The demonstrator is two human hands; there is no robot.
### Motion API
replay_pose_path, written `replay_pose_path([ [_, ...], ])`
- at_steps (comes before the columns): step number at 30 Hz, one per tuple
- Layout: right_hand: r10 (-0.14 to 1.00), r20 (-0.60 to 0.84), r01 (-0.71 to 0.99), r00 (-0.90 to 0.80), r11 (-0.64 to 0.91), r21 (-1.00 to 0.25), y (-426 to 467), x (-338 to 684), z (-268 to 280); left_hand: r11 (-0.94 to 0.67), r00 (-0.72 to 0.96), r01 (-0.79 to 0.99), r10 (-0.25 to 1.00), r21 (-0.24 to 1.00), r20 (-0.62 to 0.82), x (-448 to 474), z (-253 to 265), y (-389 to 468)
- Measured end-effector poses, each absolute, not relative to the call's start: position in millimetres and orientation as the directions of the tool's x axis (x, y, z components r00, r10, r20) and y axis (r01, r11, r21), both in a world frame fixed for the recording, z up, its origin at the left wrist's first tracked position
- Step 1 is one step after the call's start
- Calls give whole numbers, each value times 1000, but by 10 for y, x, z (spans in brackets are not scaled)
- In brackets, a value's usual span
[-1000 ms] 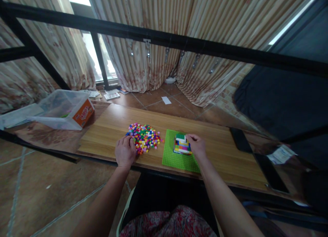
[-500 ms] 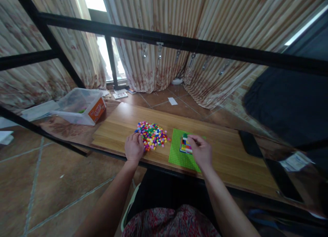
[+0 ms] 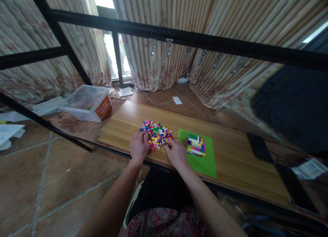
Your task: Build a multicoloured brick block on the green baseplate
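A heap of small, many-coloured toy bricks (image 3: 156, 131) lies on the wooden tabletop. At its left edge rests my left hand (image 3: 139, 144), fingers curled in; anything inside them is hidden. My right hand (image 3: 176, 152) reaches the heap's right edge, its thumb and forefinger slightly apart beside the bricks, with nothing visible between them. Just right of that hand is a green studded baseplate (image 3: 201, 165). On it sits a low, roughly square block of stacked bricks (image 3: 196, 145), with white, yellow, green, blue, purple and red pieces showing.
A clear plastic box (image 3: 85, 103) with an orange label stands beyond the table's left end. Dark flat objects, one a phone-like slab (image 3: 259, 147), lie at the right end. A black metal rail (image 3: 164, 33) crosses above, before the curtains.
My right hand has moved left from the brick block to the heap, uncovering the block. My left hand stays by the heap. The whole view has shifted slightly.
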State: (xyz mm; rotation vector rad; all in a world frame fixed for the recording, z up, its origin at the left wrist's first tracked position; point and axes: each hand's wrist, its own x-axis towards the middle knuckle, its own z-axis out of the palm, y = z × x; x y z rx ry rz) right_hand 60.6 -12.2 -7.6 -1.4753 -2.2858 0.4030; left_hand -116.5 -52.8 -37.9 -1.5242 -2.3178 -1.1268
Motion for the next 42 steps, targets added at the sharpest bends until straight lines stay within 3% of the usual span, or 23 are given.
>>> replay_pose_path([
  [8,924,245,827,-294,374,-419,-119,696,-147,190,-470,836,732,514,494,-1151,-362,-535],
  [20,915,221,779,-339,404,-479,-149,582,-122,194,-457,859,706,473,541,-1173,-403,-519],
  [27,911,344,570,-228,411,-712,-208,861,103,182,-440,869,711,460,549,-1208,-423,-511],
  [33,953,303,477,25,255,-841,-9,1494,113,184,-433,876,707,446,558,-1217,-424,-506],
  [37,965,253,582,75,163,-796,152,1820,54,184,-428,881,704,436,566,-1226,-431,-500],
  [42,966,255,673,43,161,-722,296,1896,51,185,-413,889,718,419,561,-1235,-419,-496],
])
